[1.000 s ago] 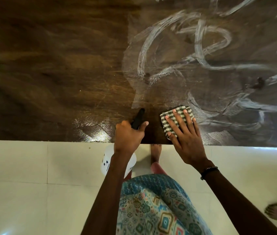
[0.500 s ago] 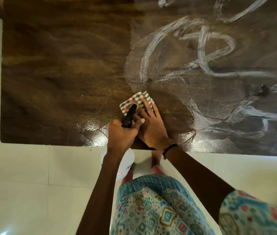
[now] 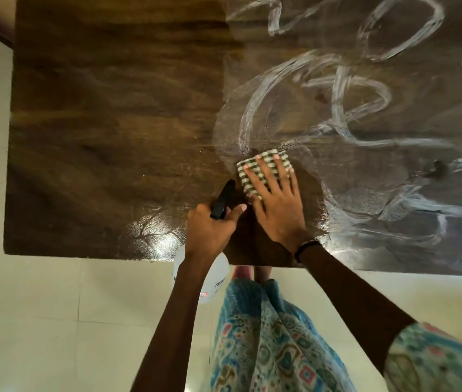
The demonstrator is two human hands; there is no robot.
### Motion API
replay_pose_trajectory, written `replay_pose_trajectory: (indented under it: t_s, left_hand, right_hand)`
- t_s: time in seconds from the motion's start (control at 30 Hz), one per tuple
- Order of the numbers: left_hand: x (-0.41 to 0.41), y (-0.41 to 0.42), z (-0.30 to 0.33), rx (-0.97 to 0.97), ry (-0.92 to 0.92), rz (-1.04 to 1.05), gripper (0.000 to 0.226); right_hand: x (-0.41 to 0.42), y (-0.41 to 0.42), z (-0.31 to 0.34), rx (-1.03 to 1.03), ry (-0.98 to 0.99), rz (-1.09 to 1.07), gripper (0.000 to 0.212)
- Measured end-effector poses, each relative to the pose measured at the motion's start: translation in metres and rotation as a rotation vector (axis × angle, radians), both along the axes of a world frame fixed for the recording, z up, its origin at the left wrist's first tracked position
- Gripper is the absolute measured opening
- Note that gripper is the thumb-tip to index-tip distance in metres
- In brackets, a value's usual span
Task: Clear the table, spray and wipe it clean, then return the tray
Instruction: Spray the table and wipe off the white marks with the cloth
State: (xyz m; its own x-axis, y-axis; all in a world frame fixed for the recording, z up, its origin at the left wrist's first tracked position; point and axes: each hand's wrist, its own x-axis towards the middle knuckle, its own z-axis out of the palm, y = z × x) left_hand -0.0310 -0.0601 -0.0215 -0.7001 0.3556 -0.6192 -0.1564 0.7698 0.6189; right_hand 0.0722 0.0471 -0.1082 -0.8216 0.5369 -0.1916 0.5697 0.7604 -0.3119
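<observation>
1. Head view, surface and room: a dark wood-grain desk (image 3: 105, 114) fills the upper part of the picture, its near edge running across below the hands. White soapy streaks (image 3: 337, 108) loop and curl over the desk's right half; the left half is bare and shows a bright glare patch near the near edge. Pale floor tiles (image 3: 40, 321) lie below the desk's near edge, and a patterned blue garment (image 3: 266, 335) hangs there.

2. Head view, cloth and fingers: a folded green-and-white checked cloth (image 3: 263, 171) lies flat on the desk at the left end of the streaks. The right hand (image 3: 277, 205) presses on it from the near side, fingers (image 3: 260, 176) spread and laid flat across the cloth, tips reaching almost to its far edge. A dark band (image 3: 307, 248) circles that wrist.

3. Head view, bottle: the left hand (image 3: 210, 227) is closed around the black trigger head of a spray bottle (image 3: 222, 199), just left of the cloth; the white body hangs below the desk's near edge, partly hidden by the forearm.

4. Against half a second earlier: the cloth and right hand now sit further right and further from the near edge, no longer tucked behind the trigger head. The left hand's grip looks unchanged.
</observation>
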Motion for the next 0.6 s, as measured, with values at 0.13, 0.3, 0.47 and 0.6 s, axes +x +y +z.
replay_pose_trajectory:
  t_s: [0.13,0.3,0.47,0.6]
  left_hand:
    - [-0.009,0.007,-0.006,-0.032,0.041,-0.063,0.032]
    - [-0.020,0.016,-0.009,-0.036,0.062,-0.132,0.035]
    - [-0.024,0.030,-0.014,-0.016,0.023,-0.171,0.039]
    - [-0.022,0.042,-0.016,-0.035,0.071,-0.209,0.059]
  right_hand:
    - [0.017,-0.021,-0.003,-0.013,0.042,0.239,0.048]
    - [0.073,0.010,0.004,0.013,-0.042,0.145,0.051]
    - [0.043,0.037,0.007,0.022,-0.022,-0.139,0.053]
    - [0.032,0.039,0.006,0.017,-0.034,-0.162,0.053]
